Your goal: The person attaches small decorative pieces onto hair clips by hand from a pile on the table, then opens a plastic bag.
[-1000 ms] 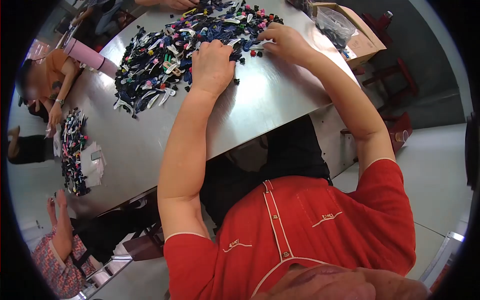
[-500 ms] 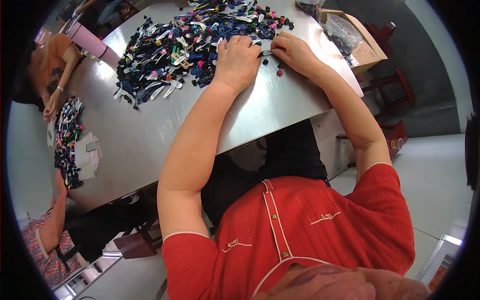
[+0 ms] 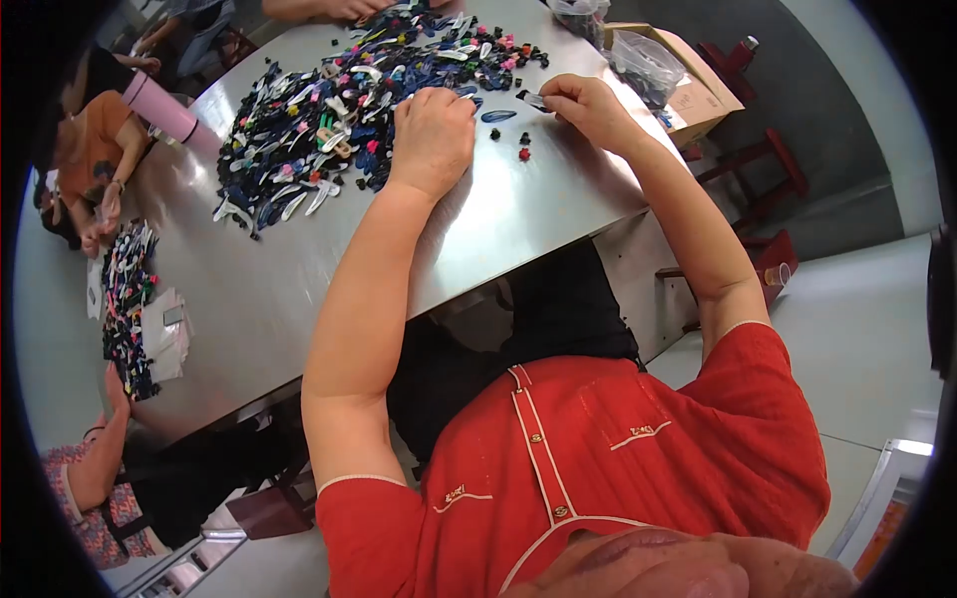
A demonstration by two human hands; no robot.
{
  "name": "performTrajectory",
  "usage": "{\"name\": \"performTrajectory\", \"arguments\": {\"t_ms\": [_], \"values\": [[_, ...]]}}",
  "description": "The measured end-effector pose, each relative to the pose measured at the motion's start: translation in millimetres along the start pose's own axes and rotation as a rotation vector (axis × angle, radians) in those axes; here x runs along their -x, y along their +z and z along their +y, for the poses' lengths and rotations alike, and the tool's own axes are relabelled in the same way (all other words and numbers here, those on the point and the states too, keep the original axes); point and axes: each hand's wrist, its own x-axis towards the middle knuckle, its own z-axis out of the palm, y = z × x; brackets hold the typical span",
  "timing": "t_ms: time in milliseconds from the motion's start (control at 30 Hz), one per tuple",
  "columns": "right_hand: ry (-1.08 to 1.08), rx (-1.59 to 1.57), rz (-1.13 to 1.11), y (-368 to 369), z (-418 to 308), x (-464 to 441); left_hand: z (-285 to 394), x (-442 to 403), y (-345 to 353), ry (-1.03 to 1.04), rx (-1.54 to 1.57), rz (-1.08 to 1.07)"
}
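A large heap of snap hair clips (image 3: pixel 289 149) in black, navy, white and bright colours covers the far part of the metal table. My left hand (image 3: pixel 436 135) rests at the heap's right side, fingers curled down and their tips hidden; what they hold, if anything, I cannot make out. To the right, my right hand (image 3: pixel 590 108) pinches a silver hair clip (image 3: pixel 534 101) with a dark piece at its end. Between the hands lies a navy hair clip (image 3: pixel 498 117). Closer to me are small black pieces (image 3: pixel 495 134) and a red one (image 3: pixel 524 154).
A cardboard box (image 3: pixel 713 105) with a plastic bag (image 3: pixel 646 70) stands beyond the table's right edge. At the left, co-workers sit by a smaller clip pile (image 3: pixel 128 299), papers (image 3: pixel 167 334) and a pink tumbler (image 3: pixel 159 105). Another person's hands (image 3: pixel 354 8) show at the far edge.
My hands have moved apart: the left went left to the heap, the right keeps the silver clip. A navy clip now shows between them. The whole view has shifted slightly.
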Motion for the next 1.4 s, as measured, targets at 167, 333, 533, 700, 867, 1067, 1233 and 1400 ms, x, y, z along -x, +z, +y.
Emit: {"name": "performTrajectory", "arguments": {"t_ms": [167, 333, 533, 700, 867, 1067, 1233, 1400], "values": [[0.009, -0.144, 0.156, -49.4, 15.5, 8.7, 2.9, -0.9, -3.6, 0.032, -0.003, 0.012], [0.077, -0.197, 0.159, -66.8, 20.9, 15.2, 6.0, -0.7, -4.5, 0.035, 0.004, 0.012], [0.026, 0.363, 0.694, -132.9, 34.0, -0.7, 7.8, -4.3, -19.8, -0.037, -0.127, 0.004], [0.048, 0.915, 0.566, -129.5, 55.1, -22.8, 4.9, -5.1, -49.2, -0.182, -0.285, -0.045], [-0.261, 0.391, 0.07, -39.4, 7.7, -9.0, 2.8, -3.7, -45.4, -0.059, -0.18, -0.091], [-0.129, 0.404, -0.034, -3.7, 3.3, -6.1, 9.5, -19.8, -4.3, 0.12, -0.13, -0.134], [-0.19, 0.419, 0.048, -8.6, -0.6, 4.7, 18.4, -41.0, 4.1, 0.162, -0.1, -0.162], [-0.127, 0.385, 0.252, -39.3, 18.3, 7.9, 10.9, -44.9, 18.5, 0.096, -0.107, -0.222]]}}
